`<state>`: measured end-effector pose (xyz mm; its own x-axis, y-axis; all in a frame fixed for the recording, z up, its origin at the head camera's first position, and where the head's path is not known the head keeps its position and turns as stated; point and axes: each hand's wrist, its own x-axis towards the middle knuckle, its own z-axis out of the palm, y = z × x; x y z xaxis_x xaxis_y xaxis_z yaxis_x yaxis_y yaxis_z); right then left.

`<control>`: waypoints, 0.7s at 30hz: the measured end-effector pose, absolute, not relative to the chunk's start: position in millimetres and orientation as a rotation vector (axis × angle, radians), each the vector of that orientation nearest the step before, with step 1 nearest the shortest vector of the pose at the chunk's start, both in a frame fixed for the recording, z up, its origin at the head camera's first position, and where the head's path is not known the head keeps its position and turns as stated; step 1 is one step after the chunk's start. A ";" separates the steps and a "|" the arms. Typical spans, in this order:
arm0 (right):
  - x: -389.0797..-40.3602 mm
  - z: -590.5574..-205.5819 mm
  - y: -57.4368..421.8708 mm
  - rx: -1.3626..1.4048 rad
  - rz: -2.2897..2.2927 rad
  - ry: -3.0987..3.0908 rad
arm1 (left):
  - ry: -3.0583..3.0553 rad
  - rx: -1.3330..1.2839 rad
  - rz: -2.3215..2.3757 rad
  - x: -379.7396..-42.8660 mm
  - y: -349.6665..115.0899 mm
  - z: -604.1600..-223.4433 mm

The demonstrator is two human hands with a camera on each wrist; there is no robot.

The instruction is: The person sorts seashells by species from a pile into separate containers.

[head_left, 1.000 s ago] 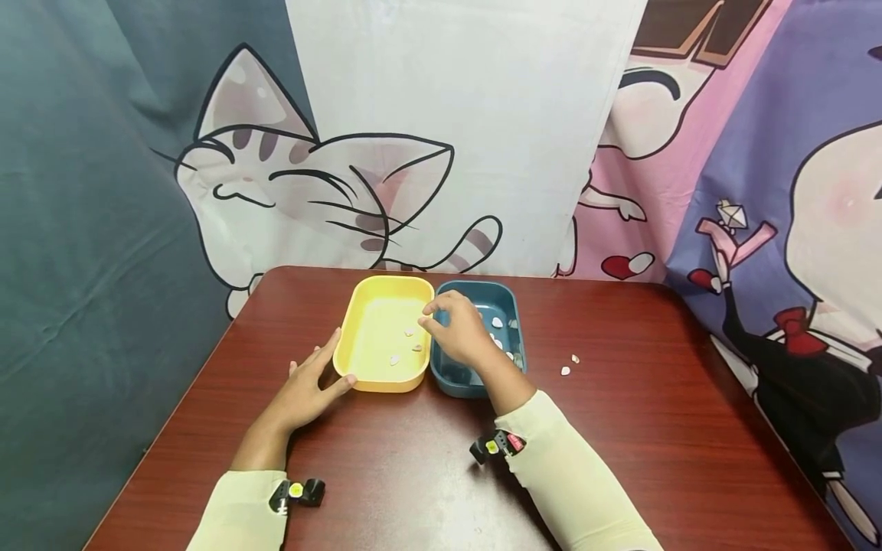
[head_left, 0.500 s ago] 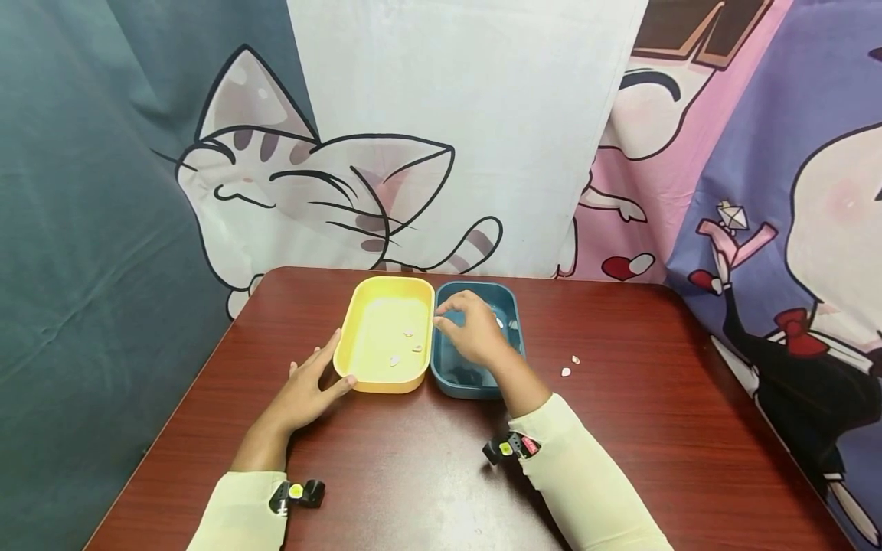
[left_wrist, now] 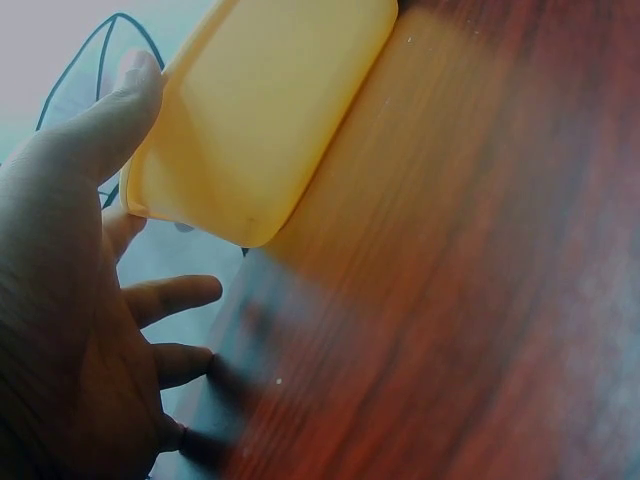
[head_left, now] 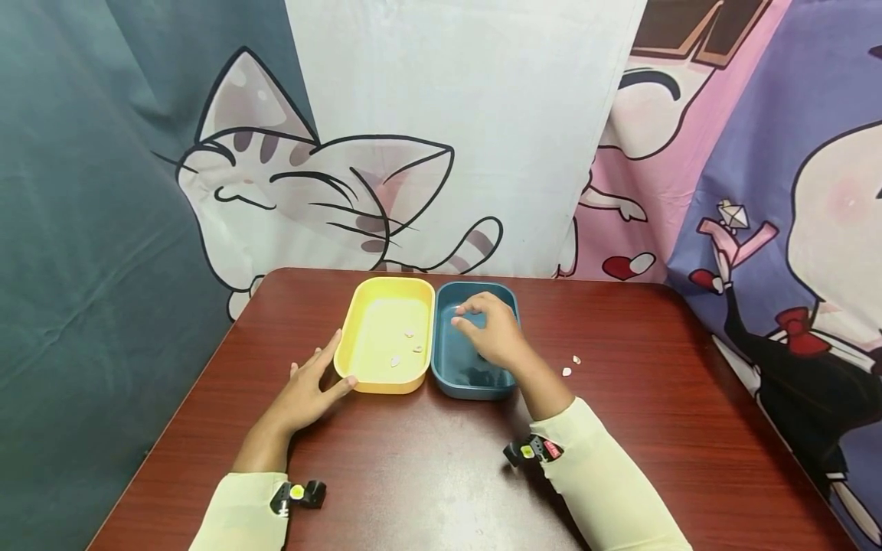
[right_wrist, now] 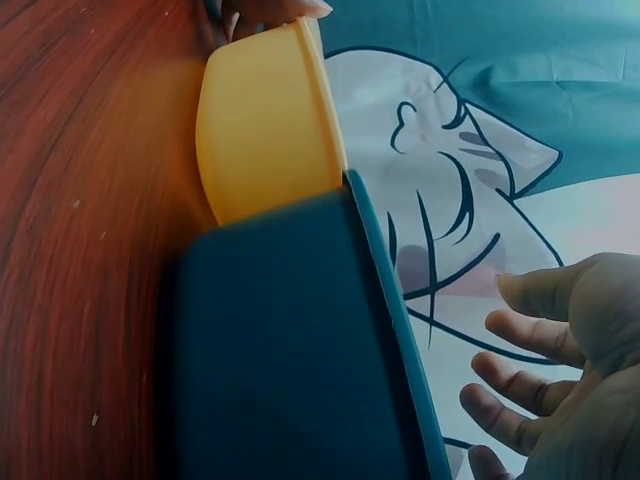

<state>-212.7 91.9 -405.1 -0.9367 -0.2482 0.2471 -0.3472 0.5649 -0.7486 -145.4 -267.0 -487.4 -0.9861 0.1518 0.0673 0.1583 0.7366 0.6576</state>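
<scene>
In the head view my left hand [head_left: 308, 392] touches the near left corner of a yellow box [head_left: 389, 386] with straight, spread fingers. The thumb [left_wrist: 142, 85] lies at its rim in the left wrist view. Several small pale pieces, such as this piece [head_left: 395, 361], lie in the yellow box; they look like pebbles or shells. Over the dark blue box [head_left: 475, 392] hovers my right hand [head_left: 494, 329], fingers loosely bent, with nothing visible between them. The right wrist view shows its fingers [right_wrist: 515, 385] apart. That hand and forearm hide part of the blue box's inside.
The boxes stand side by side on a brown wooden table [head_left: 406, 459]. To the right of the blue box lie two small pieces, a white piece [head_left: 566, 372] and a brownish piece [head_left: 576, 360]. A printed cloth [head_left: 441, 92] hangs behind the table.
My right hand has moved right, from above the yellow box's right edge to over the blue box. My left hand and the pieces in the yellow box stay put.
</scene>
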 end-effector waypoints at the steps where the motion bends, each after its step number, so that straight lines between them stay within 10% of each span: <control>1: -212.4 -405.5 94.5 0.519 1.326 -2.665 | -2.920 -0.259 -1.104 -145.3 -266.8 -487.3; 21: -215.0 -414.2 146.8 0.493 1.272 -2.515 | -2.932 -0.260 -1.095 -146.7 -266.9 -489.3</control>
<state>-215.0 146.8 -414.2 -0.9027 -0.1735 0.3938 -0.4200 0.5543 -0.7186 -146.7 -266.9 -489.3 -0.9863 0.1541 0.0589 0.1549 0.7432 0.6509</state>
